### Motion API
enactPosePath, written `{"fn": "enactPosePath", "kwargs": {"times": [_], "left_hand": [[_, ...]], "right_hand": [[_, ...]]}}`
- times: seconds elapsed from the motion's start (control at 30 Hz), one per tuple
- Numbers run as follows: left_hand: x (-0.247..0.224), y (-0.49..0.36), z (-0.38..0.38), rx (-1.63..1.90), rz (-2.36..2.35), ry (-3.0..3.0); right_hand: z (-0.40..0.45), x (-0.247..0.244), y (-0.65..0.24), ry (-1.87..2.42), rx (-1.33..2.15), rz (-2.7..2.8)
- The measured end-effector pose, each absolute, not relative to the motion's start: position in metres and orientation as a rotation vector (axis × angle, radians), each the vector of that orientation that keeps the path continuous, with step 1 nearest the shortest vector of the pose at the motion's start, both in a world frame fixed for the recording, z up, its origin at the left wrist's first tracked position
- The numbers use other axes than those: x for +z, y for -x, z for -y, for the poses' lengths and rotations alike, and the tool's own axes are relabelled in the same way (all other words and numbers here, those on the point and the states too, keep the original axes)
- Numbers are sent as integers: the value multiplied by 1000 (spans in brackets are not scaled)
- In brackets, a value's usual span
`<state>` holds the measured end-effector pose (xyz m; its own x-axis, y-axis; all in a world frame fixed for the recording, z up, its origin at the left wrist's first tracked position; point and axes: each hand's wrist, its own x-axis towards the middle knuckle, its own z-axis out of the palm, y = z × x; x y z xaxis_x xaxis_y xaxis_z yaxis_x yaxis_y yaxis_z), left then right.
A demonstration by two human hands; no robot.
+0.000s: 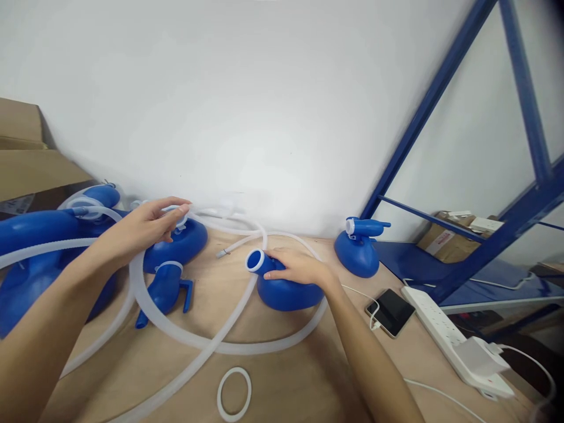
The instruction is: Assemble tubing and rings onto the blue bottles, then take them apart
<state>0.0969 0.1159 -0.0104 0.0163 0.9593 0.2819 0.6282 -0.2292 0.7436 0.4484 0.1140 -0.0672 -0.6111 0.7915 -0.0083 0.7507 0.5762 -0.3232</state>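
My right hand [302,267] is wrapped round the neck of a blue plastic urinal bottle [288,295], whose open, white-rimmed mouth faces left. The bottle rests on the table among loops of clear hose [247,348]. Over at the left, my left hand [158,222] hovers with fingers stretched out above another blue bottle [194,239] with a white cap; I see nothing held in it. In front of that bottle lies a blue spouted piece [167,288] with a white collar and a bent handle. A loose white ring [234,395] lies near the front edge.
More blue bottles [39,235] and hoses crowd the left, before a cardboard box [39,158]. At right stand a finished-looking blue bottle [356,254], a phone [390,313] on a cable, a white power strip [449,338] and a blue metal frame [434,108]. A white wall [264,106] closes the back.
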Motion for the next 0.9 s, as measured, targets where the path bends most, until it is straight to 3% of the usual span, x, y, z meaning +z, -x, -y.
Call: {"fn": "enactPosePath", "kwargs": {"times": [0.3, 0.9], "left_hand": [[-9, -75, -122, 936, -1496, -1936], [-3, -86, -121, 709, -1350, -2214]], "right_hand": [[-124, -72, -461, 1332, 124, 2631], [-124, -74, -471, 1466, 280, 2522]]}}
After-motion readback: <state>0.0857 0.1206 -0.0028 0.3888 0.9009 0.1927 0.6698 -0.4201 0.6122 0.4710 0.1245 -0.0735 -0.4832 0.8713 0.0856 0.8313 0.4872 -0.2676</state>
